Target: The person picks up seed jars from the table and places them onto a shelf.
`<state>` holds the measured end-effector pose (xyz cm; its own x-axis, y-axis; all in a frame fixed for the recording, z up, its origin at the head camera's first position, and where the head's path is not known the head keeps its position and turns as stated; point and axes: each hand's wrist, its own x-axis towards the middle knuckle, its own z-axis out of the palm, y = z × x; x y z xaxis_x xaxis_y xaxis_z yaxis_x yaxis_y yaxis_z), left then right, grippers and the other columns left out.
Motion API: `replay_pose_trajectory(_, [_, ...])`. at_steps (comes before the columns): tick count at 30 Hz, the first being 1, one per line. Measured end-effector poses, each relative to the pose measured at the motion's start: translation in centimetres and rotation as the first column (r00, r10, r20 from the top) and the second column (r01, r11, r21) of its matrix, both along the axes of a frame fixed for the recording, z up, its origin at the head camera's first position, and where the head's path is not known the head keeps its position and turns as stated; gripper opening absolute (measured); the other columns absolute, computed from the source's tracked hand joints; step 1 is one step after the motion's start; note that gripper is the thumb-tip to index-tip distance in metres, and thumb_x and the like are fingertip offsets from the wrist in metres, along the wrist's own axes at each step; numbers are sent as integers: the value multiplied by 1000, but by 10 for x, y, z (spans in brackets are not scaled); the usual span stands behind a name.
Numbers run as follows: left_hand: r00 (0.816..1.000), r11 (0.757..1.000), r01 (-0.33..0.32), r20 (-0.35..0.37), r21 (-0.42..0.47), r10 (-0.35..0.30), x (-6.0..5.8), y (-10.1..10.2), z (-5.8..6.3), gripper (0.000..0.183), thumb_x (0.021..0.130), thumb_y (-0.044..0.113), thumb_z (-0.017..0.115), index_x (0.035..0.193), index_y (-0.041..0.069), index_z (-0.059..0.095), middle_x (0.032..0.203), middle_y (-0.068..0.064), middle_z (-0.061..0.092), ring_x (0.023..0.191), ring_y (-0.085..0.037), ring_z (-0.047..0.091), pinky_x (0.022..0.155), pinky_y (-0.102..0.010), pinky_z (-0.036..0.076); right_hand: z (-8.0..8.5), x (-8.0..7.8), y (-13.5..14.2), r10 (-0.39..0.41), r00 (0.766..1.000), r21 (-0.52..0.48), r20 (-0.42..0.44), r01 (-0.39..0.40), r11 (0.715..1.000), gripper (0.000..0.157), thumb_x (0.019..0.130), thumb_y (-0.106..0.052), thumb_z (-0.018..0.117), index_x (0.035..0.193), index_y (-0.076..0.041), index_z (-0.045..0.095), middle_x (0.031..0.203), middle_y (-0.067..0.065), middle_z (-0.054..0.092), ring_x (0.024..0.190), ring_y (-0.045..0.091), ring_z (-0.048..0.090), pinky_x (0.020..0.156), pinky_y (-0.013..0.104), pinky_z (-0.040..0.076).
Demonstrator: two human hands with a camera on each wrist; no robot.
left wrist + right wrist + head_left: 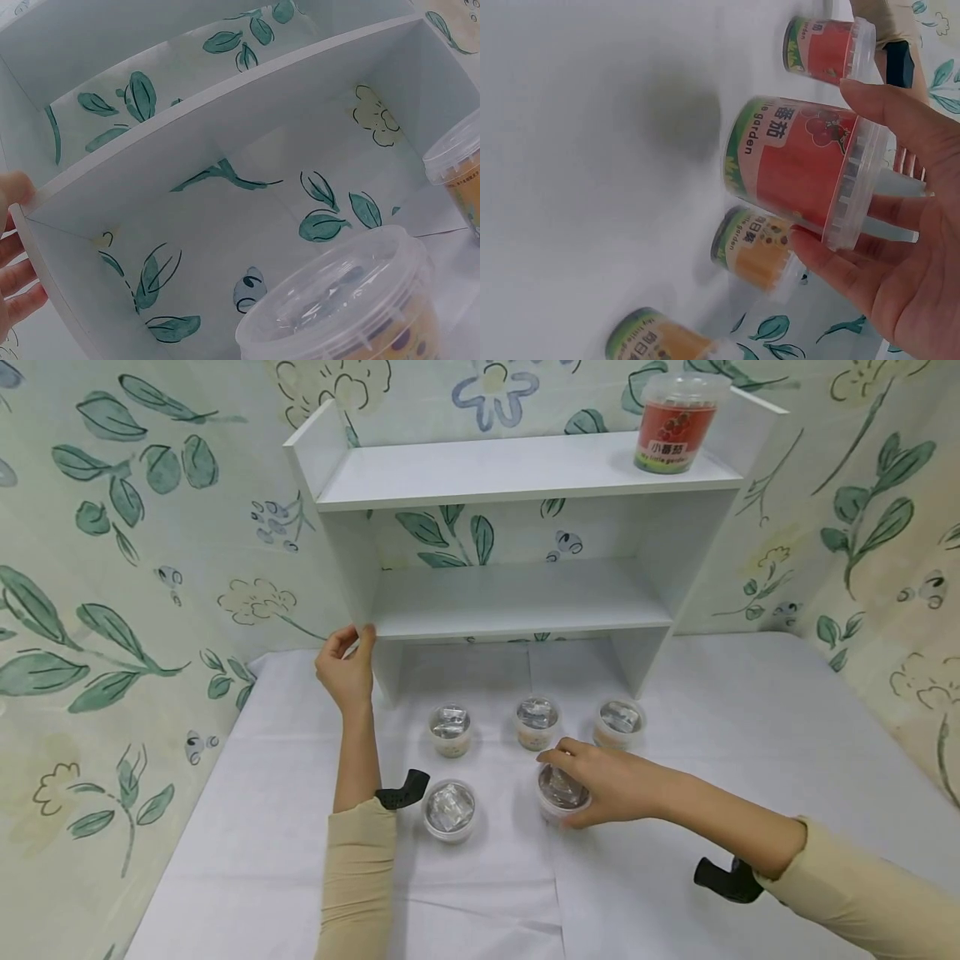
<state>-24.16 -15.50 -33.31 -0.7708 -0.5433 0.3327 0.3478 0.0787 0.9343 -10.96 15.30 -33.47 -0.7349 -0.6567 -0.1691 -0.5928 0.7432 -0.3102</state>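
Note:
My left hand [347, 670] grips the left side panel of a white shelf unit [517, 597], thumb in front and fingers behind the panel in the left wrist view. A clear plastic cup with a red tomato label [799, 165] is in my right hand [615, 783], thumb and fingers around its lidded rim. Its shadow lies apart from its base, so it seems raised off the cloth. Left of it stands another red-labelled cup [821, 49]. Behind, in front of the shelf, is a row of three cups; two show orange labels, like this near one [754, 244].
One red-labelled cup [675, 431] stands on the shelf unit's top board at the right. A white cloth [300, 860] covers the table. Wallpaper with leaves and flowers [112, 568] rises behind and at both sides.

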Motion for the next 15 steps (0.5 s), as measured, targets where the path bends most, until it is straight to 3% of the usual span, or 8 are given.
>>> replay_pose_trajectory(7, [1000,1000,4,2,10,-4,0,0,1,25,81,8,69,95,-11,65,98,-23,66,67,-3,63,70,-21,54,28,-9,11,-27,1000,8,7,27,1000,73,74,-38,74,133,-8,44,120,7,50,95,17,56,76,32,51])
replay_pose_trajectory(15, [1000,1000,14,8,16,-14,0,0,0,25,81,9,68,96,-11,65,99,-22,66,68,-3,64,72,-22,54,62,-23,22,-31,1000,-15,-4,31,999,69,74,-39,74,131,-12,46,113,2,51,93,15,53,73,28,50])
